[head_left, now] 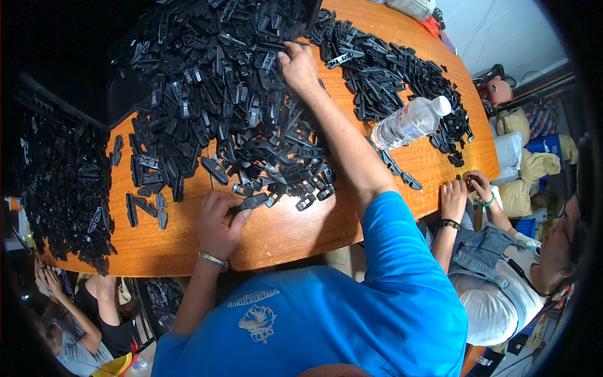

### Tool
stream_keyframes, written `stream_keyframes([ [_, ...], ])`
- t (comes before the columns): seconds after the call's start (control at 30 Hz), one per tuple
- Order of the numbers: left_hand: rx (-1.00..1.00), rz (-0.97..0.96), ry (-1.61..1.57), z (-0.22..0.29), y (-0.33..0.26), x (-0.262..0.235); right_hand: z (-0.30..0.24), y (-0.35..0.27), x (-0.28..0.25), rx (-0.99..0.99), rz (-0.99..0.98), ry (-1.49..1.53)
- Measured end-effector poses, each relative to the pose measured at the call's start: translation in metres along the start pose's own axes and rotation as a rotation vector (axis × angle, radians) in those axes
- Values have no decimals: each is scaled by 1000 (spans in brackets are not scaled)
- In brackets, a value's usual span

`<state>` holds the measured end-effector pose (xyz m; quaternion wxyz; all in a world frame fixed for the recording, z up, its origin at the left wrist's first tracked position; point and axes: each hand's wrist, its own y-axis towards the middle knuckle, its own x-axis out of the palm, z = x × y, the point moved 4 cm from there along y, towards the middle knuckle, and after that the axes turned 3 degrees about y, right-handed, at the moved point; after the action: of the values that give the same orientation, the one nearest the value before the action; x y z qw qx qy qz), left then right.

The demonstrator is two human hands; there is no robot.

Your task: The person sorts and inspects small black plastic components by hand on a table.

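My left hand (218, 221) is near the table's front edge, thumb and fingers closed on a small black plastic clip-like part (254, 202). A large heap of similar black parts (213, 94) spreads just beyond it, some with shiny metallic-looking faces. My right hand (300, 66) reaches far forward to the heap's right edge. Its thumb and fingertips are apart and touch the parts there; nothing shows gripped between them. Several loose parts (144, 206) lie left of my left hand.
A clear plastic bottle (408, 123) with a white cap leans right of my right forearm, beside another pile of black parts (377, 78). A further pile (66, 188) covers the table's left end. Co-workers sit at the right (496, 270) and lower left (81, 333). Bags (521, 157) are stacked beyond.
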<state>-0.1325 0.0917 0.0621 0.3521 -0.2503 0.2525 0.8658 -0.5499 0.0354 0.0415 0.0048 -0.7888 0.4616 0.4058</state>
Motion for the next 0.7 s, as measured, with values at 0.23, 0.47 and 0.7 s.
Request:
stream_keyframes([
  [0.23, 59, 5, 35, -5, 1, -2, -15, 0, -26, -64, -24, -127],
  [0.47, 53, 9, 10, 0, 7, -3, 25, 34, -60, 110, 120, -453],
  [0.7, 36, 11, -6, -5, 6, 0, 37, 32, -35, 96, -42, -612],
])
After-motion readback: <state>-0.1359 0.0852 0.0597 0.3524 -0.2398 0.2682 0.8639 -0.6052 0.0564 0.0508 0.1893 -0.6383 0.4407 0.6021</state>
